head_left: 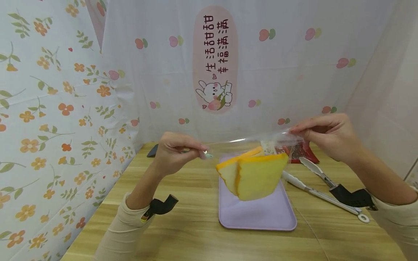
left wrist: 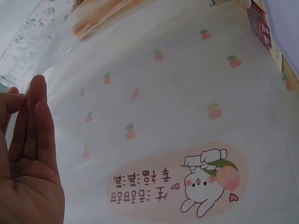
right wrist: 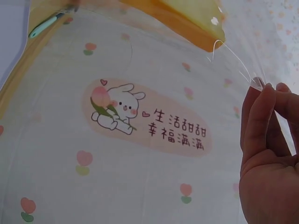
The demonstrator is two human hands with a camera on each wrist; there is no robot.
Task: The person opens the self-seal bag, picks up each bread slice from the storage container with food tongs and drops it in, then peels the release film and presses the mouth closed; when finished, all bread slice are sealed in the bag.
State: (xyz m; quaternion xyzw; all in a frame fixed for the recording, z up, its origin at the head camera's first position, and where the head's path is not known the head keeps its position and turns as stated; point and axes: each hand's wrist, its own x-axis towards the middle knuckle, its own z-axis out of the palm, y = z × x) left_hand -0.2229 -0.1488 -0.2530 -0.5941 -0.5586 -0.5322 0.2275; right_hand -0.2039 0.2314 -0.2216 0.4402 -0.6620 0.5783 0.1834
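Two thick slices of yellow bread with orange crust hang in a clear plastic bag. My left hand pinches the bag's upper left corner between thumb and fingers. At the upper right corner, my right hand pinches the film in the same way. The top edge stretches between both hands. Below the bread lies a lilac tray on the table; whether the bag touches it, I cannot tell. The right wrist view shows the bread's crust through the film, left of the right hand.
White-tipped metal tongs lie right of the tray. Behind them is a red packet. A dark object sits at the table's back left, partly hidden by the left hand. A patterned curtain hangs behind the wooden table.
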